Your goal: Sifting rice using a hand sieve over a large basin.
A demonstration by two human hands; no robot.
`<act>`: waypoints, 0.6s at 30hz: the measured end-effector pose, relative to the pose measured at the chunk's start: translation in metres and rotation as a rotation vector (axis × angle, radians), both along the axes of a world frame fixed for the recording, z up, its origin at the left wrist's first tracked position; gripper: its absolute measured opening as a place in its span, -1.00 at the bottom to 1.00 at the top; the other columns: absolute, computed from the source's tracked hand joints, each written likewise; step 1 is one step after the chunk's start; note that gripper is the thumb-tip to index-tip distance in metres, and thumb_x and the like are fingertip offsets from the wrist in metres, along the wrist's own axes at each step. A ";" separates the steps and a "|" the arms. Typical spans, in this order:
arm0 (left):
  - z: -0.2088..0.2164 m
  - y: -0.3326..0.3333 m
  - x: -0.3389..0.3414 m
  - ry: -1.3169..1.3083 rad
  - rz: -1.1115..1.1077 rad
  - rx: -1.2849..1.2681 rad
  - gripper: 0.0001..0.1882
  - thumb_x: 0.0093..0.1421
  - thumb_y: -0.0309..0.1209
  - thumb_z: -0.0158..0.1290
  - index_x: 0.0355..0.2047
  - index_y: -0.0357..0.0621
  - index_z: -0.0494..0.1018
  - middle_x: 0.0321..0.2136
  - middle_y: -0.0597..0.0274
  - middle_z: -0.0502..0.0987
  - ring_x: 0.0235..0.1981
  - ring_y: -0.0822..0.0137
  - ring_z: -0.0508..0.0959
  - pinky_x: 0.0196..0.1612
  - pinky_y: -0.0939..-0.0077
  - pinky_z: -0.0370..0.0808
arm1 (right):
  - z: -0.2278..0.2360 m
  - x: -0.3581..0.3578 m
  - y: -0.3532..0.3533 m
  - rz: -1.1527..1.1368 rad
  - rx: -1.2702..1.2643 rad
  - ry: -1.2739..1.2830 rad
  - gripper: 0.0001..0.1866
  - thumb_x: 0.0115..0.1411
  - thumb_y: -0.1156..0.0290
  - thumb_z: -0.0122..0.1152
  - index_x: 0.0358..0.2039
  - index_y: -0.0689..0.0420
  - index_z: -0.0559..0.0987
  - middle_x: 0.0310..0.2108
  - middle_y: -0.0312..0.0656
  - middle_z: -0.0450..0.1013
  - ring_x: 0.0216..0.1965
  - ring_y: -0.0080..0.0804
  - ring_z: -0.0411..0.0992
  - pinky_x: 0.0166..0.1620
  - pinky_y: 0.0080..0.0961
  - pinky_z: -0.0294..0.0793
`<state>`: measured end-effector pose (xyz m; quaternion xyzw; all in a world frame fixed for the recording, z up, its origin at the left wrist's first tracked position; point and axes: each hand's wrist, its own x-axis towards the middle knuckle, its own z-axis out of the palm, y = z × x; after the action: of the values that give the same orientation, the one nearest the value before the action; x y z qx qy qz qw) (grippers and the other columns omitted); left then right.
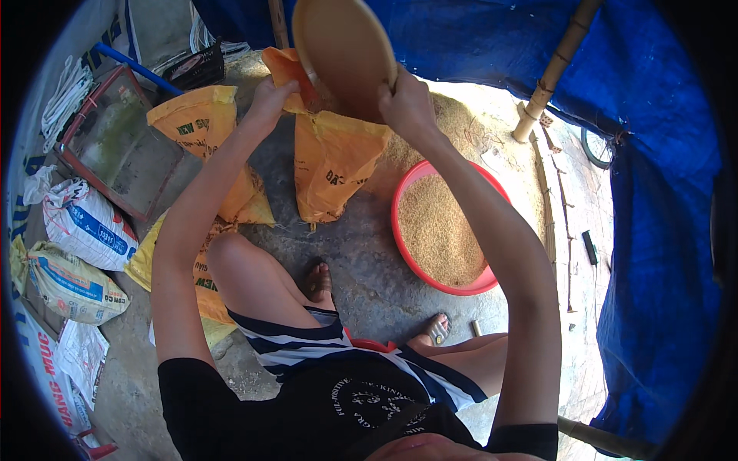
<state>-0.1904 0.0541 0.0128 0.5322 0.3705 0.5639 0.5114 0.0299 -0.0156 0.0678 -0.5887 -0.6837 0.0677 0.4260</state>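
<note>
My left hand (270, 101) pinches the upper rim of an orange woven sack (338, 165), which stands with its mouth spread wide. In my right hand (407, 106) is the edge of a round tan tray (342, 46), tilted steeply over the sack's mouth. What lies inside the sack cannot be made out. Below my right forearm, a red plastic basin (398, 250) holds a heap of golden grain (440, 230). Both arms reach forward, away from my body.
More grain (469, 115) is heaped on the floor beyond the basin. Other orange sacks (201, 127) and white filled bags (88, 223) are at left, near a reddish-framed panel (111, 138). A bamboo pole (557, 69) stands before a blue tarp (653, 184).
</note>
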 end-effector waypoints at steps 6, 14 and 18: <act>0.006 0.005 -0.004 0.084 0.137 -0.076 -0.70 -0.08 -0.42 -0.04 -0.31 -0.27 0.24 -0.41 0.19 0.39 -0.43 0.40 0.43 -0.45 0.58 0.39 | 0.007 -0.018 -0.021 0.084 0.074 -0.335 -0.64 -0.08 0.39 -0.09 -0.20 0.15 0.28 -0.65 0.03 0.35 -0.54 -0.04 0.35 -0.40 -0.21 0.34; 0.005 0.026 -0.015 0.044 0.157 -0.148 -0.76 -0.06 -0.42 -0.06 -0.35 -0.24 0.29 -0.43 0.22 0.39 -0.43 0.39 0.42 -0.49 0.54 0.38 | 0.000 -0.004 0.012 0.073 0.205 0.099 -0.76 -0.06 0.43 -0.10 -0.34 0.24 0.29 -0.64 -0.02 0.36 -0.59 -0.15 0.37 -0.52 -0.34 0.34; -0.006 0.065 -0.061 -0.058 0.350 -0.248 -0.87 -0.10 -0.47 -0.02 -0.49 -0.23 0.35 -0.50 0.23 0.39 -0.53 0.40 0.41 -0.53 0.60 0.38 | 0.019 0.008 0.004 0.129 0.072 0.988 -0.79 -0.04 0.46 -0.16 -0.43 0.35 0.30 -0.68 -0.12 0.35 -0.73 -0.39 0.37 -0.75 -0.60 0.34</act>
<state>-0.2515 0.1192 0.0068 0.3765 0.5090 0.6090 0.4777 0.0375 -0.0114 0.0868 -0.4278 -0.4373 0.3410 0.7138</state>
